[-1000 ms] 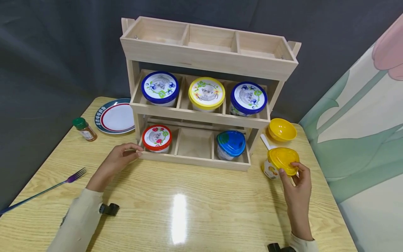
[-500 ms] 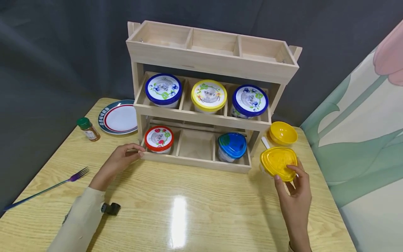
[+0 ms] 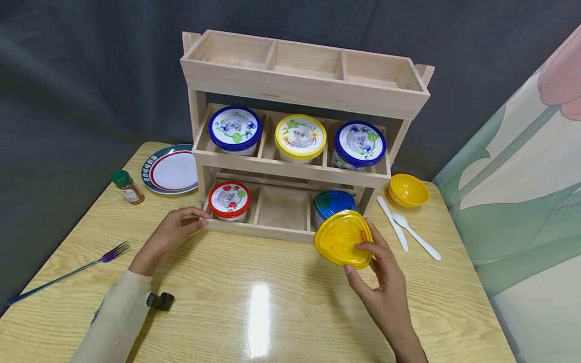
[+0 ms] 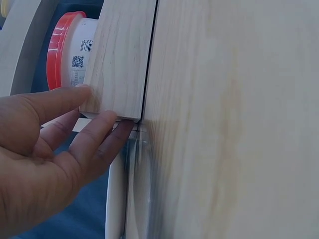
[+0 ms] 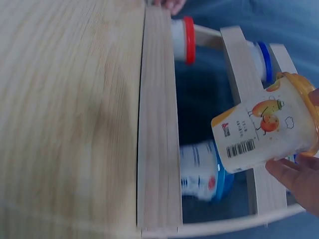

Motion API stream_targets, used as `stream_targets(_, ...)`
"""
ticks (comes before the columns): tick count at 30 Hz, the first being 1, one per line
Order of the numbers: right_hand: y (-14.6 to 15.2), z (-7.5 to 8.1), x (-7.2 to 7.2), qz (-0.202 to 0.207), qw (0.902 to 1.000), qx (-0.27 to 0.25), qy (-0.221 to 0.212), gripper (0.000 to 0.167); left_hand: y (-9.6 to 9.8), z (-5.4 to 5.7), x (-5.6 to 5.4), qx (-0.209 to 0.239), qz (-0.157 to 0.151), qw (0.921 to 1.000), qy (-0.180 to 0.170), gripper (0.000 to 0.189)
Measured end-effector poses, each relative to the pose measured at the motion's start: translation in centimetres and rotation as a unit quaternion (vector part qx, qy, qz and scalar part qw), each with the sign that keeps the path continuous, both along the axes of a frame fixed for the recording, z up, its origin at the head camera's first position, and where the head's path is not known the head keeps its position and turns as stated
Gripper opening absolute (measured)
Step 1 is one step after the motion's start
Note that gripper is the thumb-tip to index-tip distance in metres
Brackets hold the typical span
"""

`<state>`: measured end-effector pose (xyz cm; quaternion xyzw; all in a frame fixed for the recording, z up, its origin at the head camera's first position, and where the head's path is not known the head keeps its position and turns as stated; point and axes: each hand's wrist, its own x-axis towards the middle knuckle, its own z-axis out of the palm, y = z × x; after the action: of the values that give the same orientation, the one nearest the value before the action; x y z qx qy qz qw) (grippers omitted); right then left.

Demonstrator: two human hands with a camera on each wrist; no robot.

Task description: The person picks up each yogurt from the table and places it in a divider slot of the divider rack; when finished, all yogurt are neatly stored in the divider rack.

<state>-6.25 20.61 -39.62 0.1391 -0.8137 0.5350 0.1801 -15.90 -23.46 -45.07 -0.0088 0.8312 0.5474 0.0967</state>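
Note:
My right hand [image 3: 381,277] holds a tub with a yellow lid [image 3: 343,239] in the air, in front of the rack's lower right corner. In the right wrist view the tub's white side [image 5: 264,130] shows cartoon fruit and a barcode. The left hand [image 3: 170,237] grips the lower left corner of the wooden rack [image 3: 290,93]; in the left wrist view the thumb and fingers are at the end of its front board [image 4: 117,64]. On the lower shelf are a red-lidded tub [image 3: 229,200] and a blue-lidded tub [image 3: 333,201], partly hidden by the yellow lid.
The middle shelf holds two blue-rimmed tubs [image 3: 235,128] and a yellow-rimmed tub [image 3: 300,137]. A plate [image 3: 173,170], spice bottle [image 3: 128,187] and fork [image 3: 72,271] lie left. On the right are a yellow bowl [image 3: 408,190], white knife [image 3: 393,224] and white spoon [image 3: 417,237].
My right hand has carried the yellow-lidded tub from the table's right side leftward to the rack's front, uncovering the knife and spoon. The left hand has stayed at the rack's corner.

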Motion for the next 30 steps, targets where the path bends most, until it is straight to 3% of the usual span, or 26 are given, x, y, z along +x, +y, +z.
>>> stream_targets(3,-1.1,0.0,-0.9,0.048,0.9986,-0.004,0.020,0.045,0.1,0.0,0.0,0.002,0.000,1.0000,0.001,0.029)
stream_targets(8,-3.0,-0.2,-2.9,0.086,0.9957,-0.031,0.012,0.042,0.1,-0.1,0.0,-0.002,0.000,0.9999,0.011,0.028)
stream_targets(15,-5.2,-0.8,-6.2,0.105,0.9912,-0.079,-0.015,0.037,0.1,-0.1,0.0,-0.001,0.004,1.0000,0.005,0.029)
stream_targets(22,-6.6,-2.4,-8.4,0.105,0.9851,-0.123,-0.060,0.037,0.1,-0.2,0.0,-0.002,0.005,1.0000,0.006,0.029)
stream_targets(30,-8.3,-3.0,-9.6,0.114,0.9859,-0.097,-0.074,0.036,0.1,-0.1,0.1,0.000,-0.001,0.9998,0.021,0.029)
